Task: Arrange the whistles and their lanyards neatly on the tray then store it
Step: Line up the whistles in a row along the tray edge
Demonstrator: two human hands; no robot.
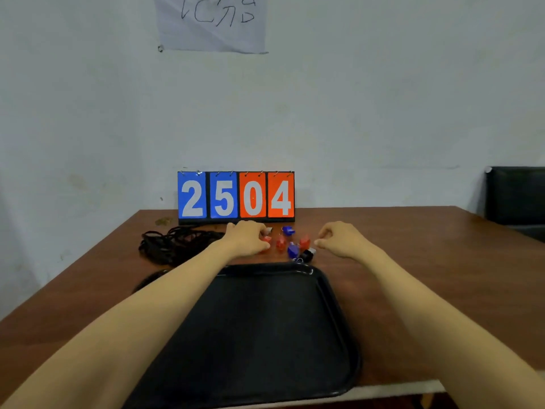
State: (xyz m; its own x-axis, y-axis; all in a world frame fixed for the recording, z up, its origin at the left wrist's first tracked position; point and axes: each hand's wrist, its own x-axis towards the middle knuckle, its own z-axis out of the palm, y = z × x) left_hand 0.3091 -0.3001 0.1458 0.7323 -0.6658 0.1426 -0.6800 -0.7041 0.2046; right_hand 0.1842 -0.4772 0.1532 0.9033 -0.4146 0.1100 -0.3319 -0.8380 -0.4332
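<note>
On the brown table (413, 261), nearest the camera, lies a black tray (250, 335) with nothing in it, its near edge reaching the table's front. Just beyond the tray's far rim sits a loose cluster of small whistles (292, 245): red ones (280, 243), blue ones (288, 230) and a black one (306, 255), close together but not in any row. Left of them, on the bare wood, a tangled heap of black lanyards (174, 243). Over the cluster's left side, the left hand (246, 239), fingers curled down on a red whistle (266, 239); whether actually pinched or only touched cannot be told. At the cluster's right edge, the right hand (339, 239), fingers bent inward with tips close together beside the black whistle; cannot tell whether anything is held. Both forearms stretched forward across the tray. Behind the whistles, upright against the wall (383, 113), a flip scoreboard (236, 196) reading 25 in blue and 04 in orange. Higher up, a sheet of paper (211, 22) with handwriting. At far right, a dark chair (516, 196).
</note>
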